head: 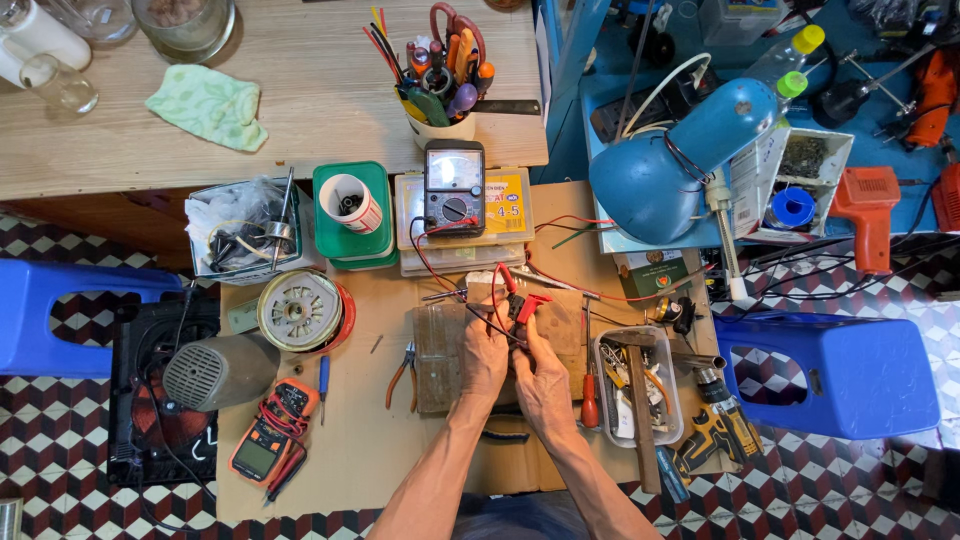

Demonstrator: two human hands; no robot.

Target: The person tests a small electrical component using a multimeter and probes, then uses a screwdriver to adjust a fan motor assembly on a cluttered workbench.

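Both hands meet over a brown block (440,345) on the cardboard-covered work surface (360,440). My left hand (484,355) and my right hand (540,375) pinch a small red and black part (526,304) with red and black test leads running to it. The leads trail up to an analog multimeter (454,187) standing on a stack of flat boxes. What each finger grips is partly hidden.
Left of the hands lie pliers (402,372), a motor stator (297,311), a grey motor housing (220,372) and an orange digital meter (270,432). To the right sit a clear parts tray (640,385), a yellow drill (715,425) and a blue lamp (665,165). Blue stools (850,375) flank the surface.
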